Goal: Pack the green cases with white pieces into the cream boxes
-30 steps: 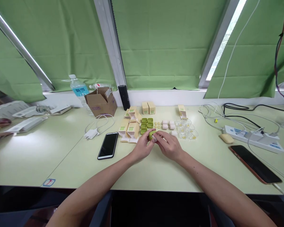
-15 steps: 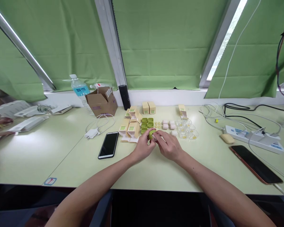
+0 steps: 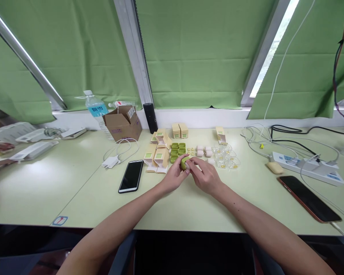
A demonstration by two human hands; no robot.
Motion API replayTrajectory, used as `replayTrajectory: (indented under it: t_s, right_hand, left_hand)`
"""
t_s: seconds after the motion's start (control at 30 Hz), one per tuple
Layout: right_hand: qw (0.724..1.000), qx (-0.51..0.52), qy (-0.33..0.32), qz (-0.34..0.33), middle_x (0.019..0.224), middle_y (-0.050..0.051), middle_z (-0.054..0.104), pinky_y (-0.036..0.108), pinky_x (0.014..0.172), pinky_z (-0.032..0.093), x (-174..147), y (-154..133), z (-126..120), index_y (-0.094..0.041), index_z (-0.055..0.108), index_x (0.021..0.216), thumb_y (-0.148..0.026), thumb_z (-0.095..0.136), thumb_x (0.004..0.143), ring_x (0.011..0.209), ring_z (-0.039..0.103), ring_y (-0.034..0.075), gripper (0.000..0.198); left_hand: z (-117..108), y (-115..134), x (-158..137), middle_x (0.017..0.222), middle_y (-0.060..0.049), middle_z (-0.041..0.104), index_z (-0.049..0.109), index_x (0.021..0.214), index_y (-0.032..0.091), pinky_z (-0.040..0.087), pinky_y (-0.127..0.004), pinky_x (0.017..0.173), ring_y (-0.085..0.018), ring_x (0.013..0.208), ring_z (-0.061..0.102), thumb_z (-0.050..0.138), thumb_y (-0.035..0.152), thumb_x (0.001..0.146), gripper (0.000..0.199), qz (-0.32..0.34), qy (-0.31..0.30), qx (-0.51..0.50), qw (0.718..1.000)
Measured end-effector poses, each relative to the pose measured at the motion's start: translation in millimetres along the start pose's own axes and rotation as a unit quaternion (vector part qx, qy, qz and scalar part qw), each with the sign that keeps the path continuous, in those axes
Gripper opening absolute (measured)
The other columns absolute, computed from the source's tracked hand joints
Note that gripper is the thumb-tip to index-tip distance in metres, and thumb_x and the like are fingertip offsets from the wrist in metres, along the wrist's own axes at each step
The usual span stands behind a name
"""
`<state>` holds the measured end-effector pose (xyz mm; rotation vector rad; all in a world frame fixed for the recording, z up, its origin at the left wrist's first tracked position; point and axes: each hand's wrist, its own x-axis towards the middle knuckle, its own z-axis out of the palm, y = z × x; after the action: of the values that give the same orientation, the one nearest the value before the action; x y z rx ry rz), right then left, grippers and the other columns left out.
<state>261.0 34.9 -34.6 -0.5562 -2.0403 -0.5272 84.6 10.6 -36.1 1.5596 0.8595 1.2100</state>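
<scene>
My left hand [image 3: 173, 177] is closed around a small green cup [image 3: 184, 163] above the table. My right hand [image 3: 205, 176] pinches at the cup's right side, on a whitish piece [image 3: 187, 165] that the fingers partly cover. Behind the hands stand several empty-looking green cups [image 3: 174, 151] in rows. Tiny yellow parts [image 3: 190, 150] lie to their right, then pinkish-white blocks [image 3: 208, 154] and several clear plastic covers [image 3: 226, 157]. Opened cream cartons [image 3: 161, 157] rest left of the green cups.
Two closed cream cartons [image 3: 180, 131] and one open carton [image 3: 221, 135] stand farther back. A phone [image 3: 131, 175] and white charger [image 3: 111, 162] lie left, near a brown box [image 3: 123, 126]. At right are a power strip [image 3: 306, 168], cables and another phone [image 3: 309, 198]. Another person's hand [image 3: 0, 146] shows far left.
Both my hands stay almost in place; the green cup is turned slightly between them, with my right fingers still at it. The other person's hand at far left has shifted slightly.
</scene>
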Motion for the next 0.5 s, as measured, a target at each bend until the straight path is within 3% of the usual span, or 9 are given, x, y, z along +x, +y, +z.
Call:
replayTrajectory:
  t_s: [0.1, 0.23, 0.37, 0.5]
  right_hand:
    - [1.0, 0.02, 0.014, 0.005, 0.114, 0.018, 0.071, 0.036, 0.078, 0.064, 0.4, -0.3, 0.2, -0.015, 0.05, 0.144, -0.011, 0.049, 0.099, 0.103, 0.071, 0.026, 0.045]
    - [0.998, 0.06, 0.021, 0.008, 0.119, 0.017, 0.071, 0.04, 0.09, 0.064, 0.2, -3.4, 1.2, -0.016, 0.052, 0.143, -0.012, 0.05, 0.1, 0.112, 0.07, 0.026, 0.043]
    - [0.997, 0.079, 0.01, 0.014, 0.119, 0.017, 0.071, 0.041, 0.09, 0.064, -0.7, -4.3, 1.5, -0.017, 0.055, 0.141, -0.013, 0.054, 0.099, 0.111, 0.07, 0.027, 0.042]
    - [0.997, 0.081, 0.001, 0.018, 0.118, 0.018, 0.071, 0.043, 0.089, 0.065, -0.6, -4.9, 1.5, -0.017, 0.055, 0.142, -0.013, 0.052, 0.099, 0.11, 0.071, 0.028, 0.043]
  left_hand:
    - [1.2, -1.9, 3.0, 0.132, -0.013, 0.062, 0.046, 0.142, 0.021, 0.049, -0.039, 0.105, -0.026, 0.123, 0.06, 0.076, 0.05, 0.086, 0.07, -0.008, -0.013, -0.067, 0.998]
    - [3.2, -0.9, 5.5, 0.131, -0.015, 0.064, 0.056, 0.131, 0.019, 0.049, -0.041, 0.107, -0.027, 0.125, 0.06, 0.079, 0.055, 0.081, 0.066, -0.029, 0.002, -0.093, 0.995]
    - [1.5, 0.3, 4.0, 0.134, -0.015, 0.063, 0.058, 0.132, 0.02, 0.051, -0.039, 0.102, -0.027, 0.125, 0.061, 0.079, 0.059, 0.08, 0.069, -0.06, -0.016, -0.146, 0.987]
    - [-0.4, -0.3, 3.0, 0.126, -0.013, 0.067, 0.061, 0.129, 0.021, 0.053, -0.035, 0.095, -0.024, 0.115, 0.065, 0.081, 0.059, 0.078, 0.067, -0.096, -0.027, -0.177, 0.979]
